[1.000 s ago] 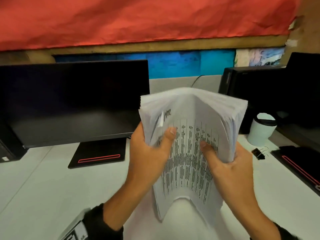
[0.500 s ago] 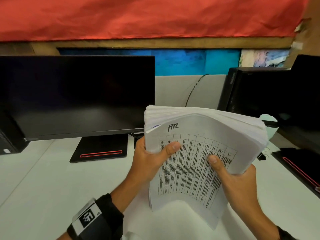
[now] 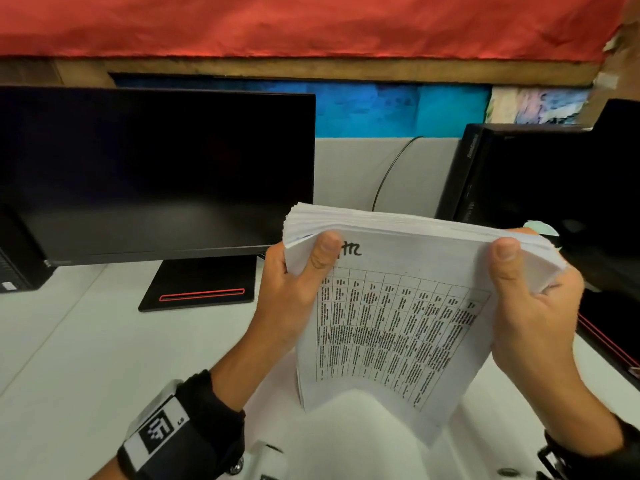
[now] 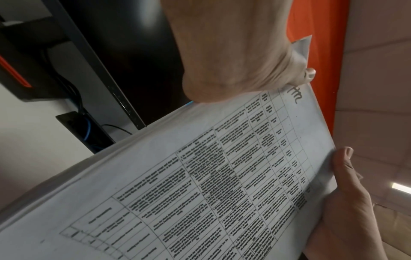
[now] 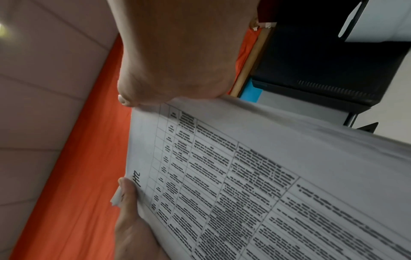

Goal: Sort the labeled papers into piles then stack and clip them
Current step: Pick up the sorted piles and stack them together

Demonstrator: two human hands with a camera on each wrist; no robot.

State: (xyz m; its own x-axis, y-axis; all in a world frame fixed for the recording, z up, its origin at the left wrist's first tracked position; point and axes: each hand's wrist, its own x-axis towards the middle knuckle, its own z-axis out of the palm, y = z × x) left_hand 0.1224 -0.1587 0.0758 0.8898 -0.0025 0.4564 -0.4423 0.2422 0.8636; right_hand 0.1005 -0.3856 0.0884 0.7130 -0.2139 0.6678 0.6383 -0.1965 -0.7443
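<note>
I held the thick stack of papers [image 3: 391, 327] above the table's [image 3: 76, 358] near edge, left hand [image 3: 287, 289] and right hand [image 3: 533, 306] each clamped on a top corner. The unsupported lower sheets sagged; any loosened thumb might have let them slide and scatter.

Your left forearm carries a black fabric wrist band [image 3: 207, 420], wide and snug, with a white tag plate [image 3: 157, 429] strapped over it; the plate bears a black square fiducial marker and small lettering at one edge. Your right wrist shows a matching black band [image 3: 623, 441], mostly cut off at the frame corner. Both hands bare; thumbnails short and unpainted
</note>
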